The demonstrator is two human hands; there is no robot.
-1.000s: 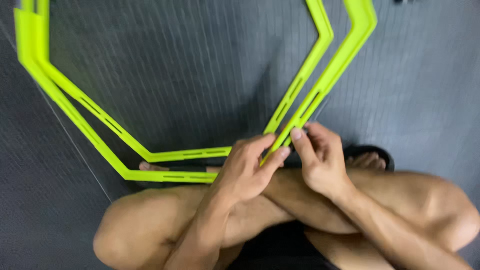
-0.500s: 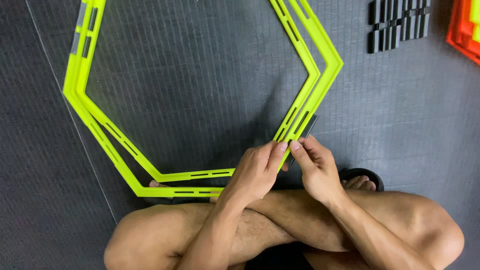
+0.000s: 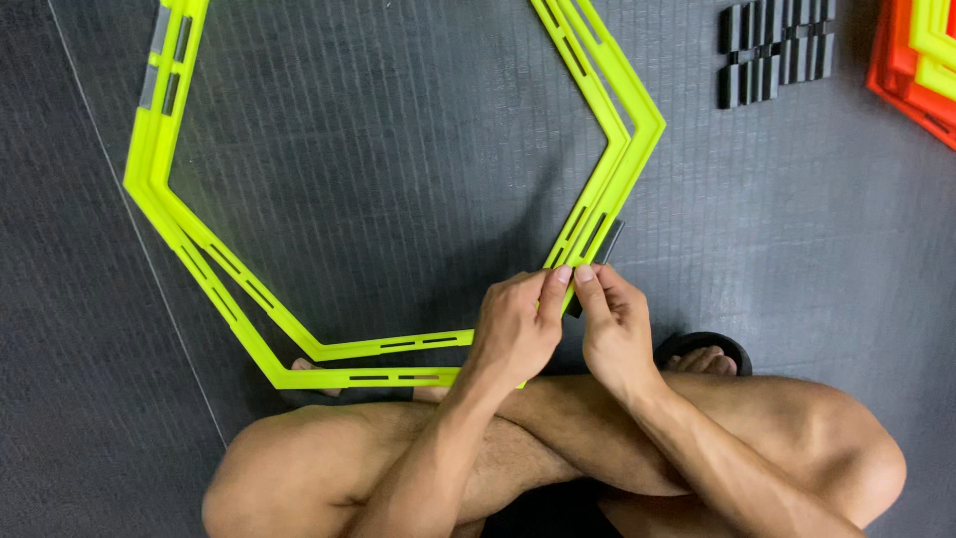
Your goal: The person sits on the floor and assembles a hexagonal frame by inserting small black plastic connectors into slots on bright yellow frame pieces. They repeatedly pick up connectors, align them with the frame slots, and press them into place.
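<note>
Two hands, mine, meet just past my crossed legs [image 3: 558,448]: left hand [image 3: 518,334] and right hand [image 3: 612,334], fingertips pinched together on the lower right corner of the hexagon frames [image 3: 398,354]. Both are closed in a fine grip, thumbs and forefingers on the yellow strip where two sides join; I judge the pinch is there because that corner is a joint.

One dark clip [image 3: 602,249], just beyond my fingertips, lies against the outer edge of the same side, partly hidden by the frame.

Two frames, neon yellow, flat, slotted, one stacked slightly off the other so the edges show double. They lie flat on the floor, near corner drawn up close to my knees, within easy reach; far sides run out of view at the top.

One sandal [image 3: 707,349], black, on my foot, right of the hands.

One floor mat [image 3: 398,169], dark grey, ribbed, with a pale seam line running down the left.

One cluster of black clips [image 3: 777,50], far right, well apart from the frames.

One stack of orange and yellow pieces [image 3: 921,60], at the top right corner, cut off by the edge.
</note>
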